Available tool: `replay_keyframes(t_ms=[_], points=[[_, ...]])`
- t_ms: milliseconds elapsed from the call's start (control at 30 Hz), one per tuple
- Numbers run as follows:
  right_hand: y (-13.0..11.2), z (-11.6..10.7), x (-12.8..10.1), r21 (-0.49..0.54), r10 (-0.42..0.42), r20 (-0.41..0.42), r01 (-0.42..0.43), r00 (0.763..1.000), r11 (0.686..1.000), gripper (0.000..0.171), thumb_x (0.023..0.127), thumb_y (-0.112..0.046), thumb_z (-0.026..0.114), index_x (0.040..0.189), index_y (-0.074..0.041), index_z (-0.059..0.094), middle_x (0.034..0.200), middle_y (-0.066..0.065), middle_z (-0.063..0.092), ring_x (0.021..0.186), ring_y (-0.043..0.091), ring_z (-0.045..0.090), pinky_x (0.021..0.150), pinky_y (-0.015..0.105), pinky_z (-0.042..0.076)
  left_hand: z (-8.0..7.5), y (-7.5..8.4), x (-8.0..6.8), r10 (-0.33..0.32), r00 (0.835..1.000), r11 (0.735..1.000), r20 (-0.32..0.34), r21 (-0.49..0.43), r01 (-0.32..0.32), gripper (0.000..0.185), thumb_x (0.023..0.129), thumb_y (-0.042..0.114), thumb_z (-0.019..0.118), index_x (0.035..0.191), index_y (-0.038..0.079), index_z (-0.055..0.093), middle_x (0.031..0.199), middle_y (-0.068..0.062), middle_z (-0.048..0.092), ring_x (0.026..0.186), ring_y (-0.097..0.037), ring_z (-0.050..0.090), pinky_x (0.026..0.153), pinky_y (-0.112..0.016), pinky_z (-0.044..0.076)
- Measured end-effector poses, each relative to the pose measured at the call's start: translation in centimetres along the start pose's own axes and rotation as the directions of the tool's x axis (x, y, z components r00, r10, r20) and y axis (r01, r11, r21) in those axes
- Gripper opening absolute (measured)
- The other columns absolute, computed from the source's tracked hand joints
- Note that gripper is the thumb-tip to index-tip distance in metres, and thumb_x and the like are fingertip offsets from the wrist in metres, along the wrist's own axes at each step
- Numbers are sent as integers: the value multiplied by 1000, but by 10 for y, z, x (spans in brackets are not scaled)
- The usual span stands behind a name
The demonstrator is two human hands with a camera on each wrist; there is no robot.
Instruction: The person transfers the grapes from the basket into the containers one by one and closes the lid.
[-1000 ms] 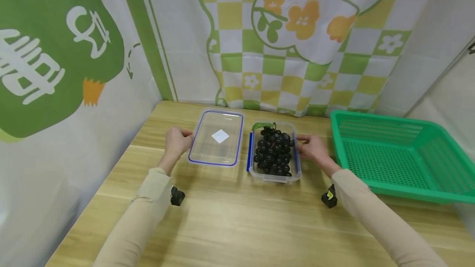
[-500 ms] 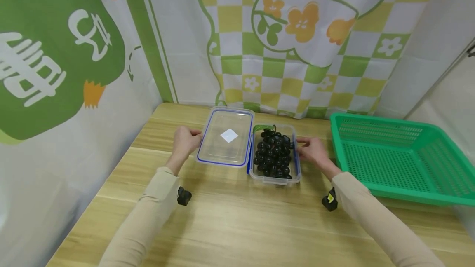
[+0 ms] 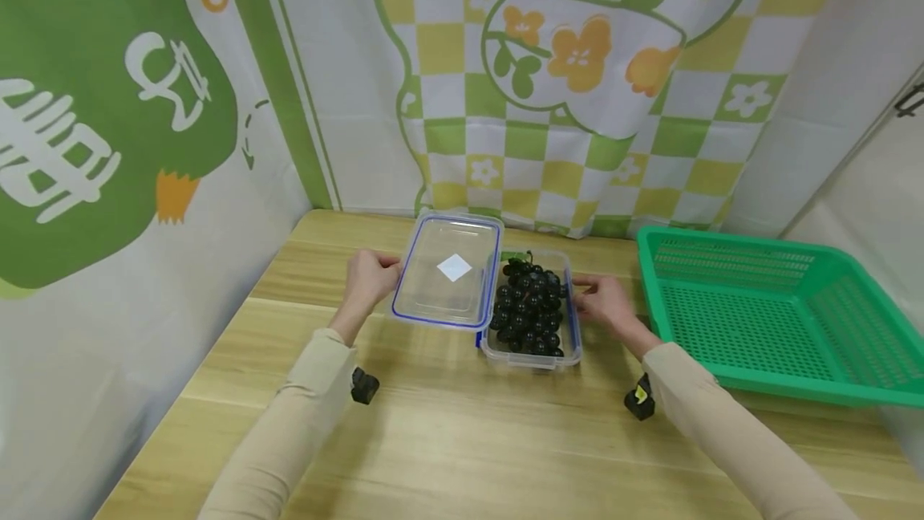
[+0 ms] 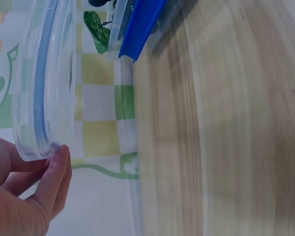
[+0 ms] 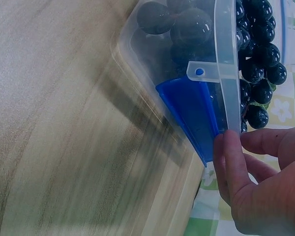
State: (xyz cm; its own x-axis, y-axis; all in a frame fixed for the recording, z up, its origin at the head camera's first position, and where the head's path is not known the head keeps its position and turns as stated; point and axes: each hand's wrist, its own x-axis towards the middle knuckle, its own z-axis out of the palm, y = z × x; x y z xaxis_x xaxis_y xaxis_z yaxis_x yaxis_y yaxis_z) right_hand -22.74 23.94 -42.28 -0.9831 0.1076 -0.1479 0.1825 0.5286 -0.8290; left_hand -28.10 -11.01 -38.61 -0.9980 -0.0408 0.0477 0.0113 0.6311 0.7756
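Observation:
My left hand [image 3: 370, 283] pinches the left edge of a clear lid [image 3: 433, 295] with a blue seal and a white diamond label. In the left wrist view the lid [image 4: 59, 98] is held up off the table, thumb and fingers at its edge. Its right side overlaps the left rim of a clear plastic container [image 3: 520, 359]. Inside lies a bunch of dark grapes [image 3: 530, 307] with a green leaf, partly behind the lid. My right hand [image 3: 606, 303] grips the container's right rim, fingers beside a hanging blue latch [image 5: 191, 113] in the right wrist view.
A green perforated basket [image 3: 758, 375] stands to the right, close to my right forearm. The wooden table [image 3: 462, 440] reaches back to a patterned curtain [image 3: 505, 135]. A green and white printed sheet [image 3: 108, 143] hangs at the left.
My left hand has carried the lid to the right, from beside the container to over its left rim. The right hand has kept its hold on the container's rim.

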Motion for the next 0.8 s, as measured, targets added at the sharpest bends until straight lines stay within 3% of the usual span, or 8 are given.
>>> replay_keyframes(t_ms=[200,367,533,800], points=[[0,1,0,5,1,1,-1,1000,1000,44,88,1,49,132,7,48,105,29,61,80,22,66,80,40,57,5,12,-3,-10,999,999,32,-36,11,23,85,10,60,101,-2,71,102,-20,70,96,-32,67,81,-36,56],[1,1,-1,1,0,-2,0,1000,1000,43,89,0,48,132,7,48,111,31,60,88,30,66,81,40,57,12,23,-8,-15,999,998,47,-54,17,21,85,10,61,99,-2,72,99,-20,71,89,-30,69,72,-30,57],[3,-1,-1,-20,-29,-10,29,1000,999,43,89,-1,48,131,8,49,111,31,61,86,28,67,79,39,58,22,33,-12,-7,998,997,62,-81,12,20,85,9,63,98,-3,72,97,-20,71,84,-28,70,67,-27,57],[4,1,-1,-1,-35,-31,34,999,999,42,88,0,48,129,8,51,108,31,62,78,20,66,76,38,58,40,42,-17,26,998,996,55,-91,-21,18,82,8,64,94,-1,73,96,-18,72,90,-29,69,76,-33,56]])
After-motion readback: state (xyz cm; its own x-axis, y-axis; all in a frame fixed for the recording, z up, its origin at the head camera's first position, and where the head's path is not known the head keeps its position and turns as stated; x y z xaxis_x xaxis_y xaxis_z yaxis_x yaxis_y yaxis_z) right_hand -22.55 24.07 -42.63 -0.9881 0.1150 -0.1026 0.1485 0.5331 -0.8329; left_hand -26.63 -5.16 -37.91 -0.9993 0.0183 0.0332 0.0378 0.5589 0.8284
